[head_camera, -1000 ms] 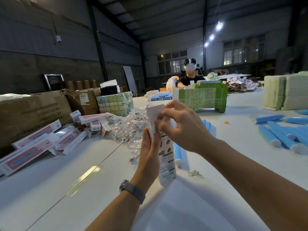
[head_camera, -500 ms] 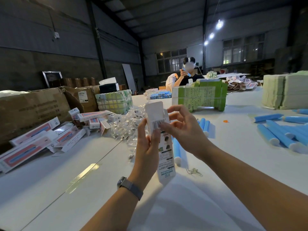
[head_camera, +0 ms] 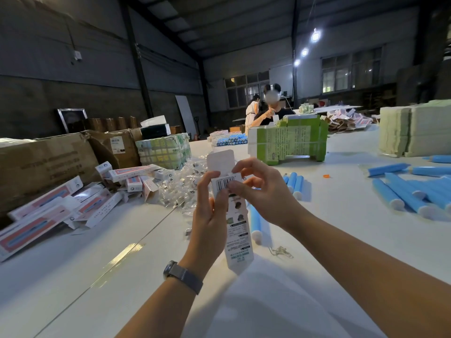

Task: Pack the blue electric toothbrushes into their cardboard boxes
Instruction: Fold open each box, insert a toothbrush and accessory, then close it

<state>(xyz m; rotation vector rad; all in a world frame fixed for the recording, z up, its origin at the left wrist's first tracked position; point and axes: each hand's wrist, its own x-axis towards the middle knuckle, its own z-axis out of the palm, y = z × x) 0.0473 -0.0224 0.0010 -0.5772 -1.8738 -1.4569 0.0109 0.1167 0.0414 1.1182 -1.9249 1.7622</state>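
I hold a long white cardboard box [head_camera: 238, 235] upright above the white table [head_camera: 97, 276]. Its top flap stands open, and a barcode shows just below it. My left hand [head_camera: 210, 215] grips the box's left side, thumb on the barcode. My right hand [head_camera: 261, 189] pinches the box's top edge by the flap. Behind the box lie a few blue toothbrushes [head_camera: 294, 181], and one blue toothbrush [head_camera: 255, 222] lies right behind its lower half. A larger heap of blue toothbrushes [head_camera: 415, 191] lies at the right.
Packed white-and-red boxes [head_camera: 48, 211] lie piled at the left before brown cartons [head_camera: 44, 164]. Clear plastic bags [head_camera: 178, 184] are heaped in the middle. A green bundle of flat boxes [head_camera: 288, 140] stands behind, pale stacks [head_camera: 412, 128] at far right. One person sits and another stands at the table's far end.
My right hand's fingers have come down onto the box's top edge beside the flap. The view has shifted slightly; the box stays upright in both hands.
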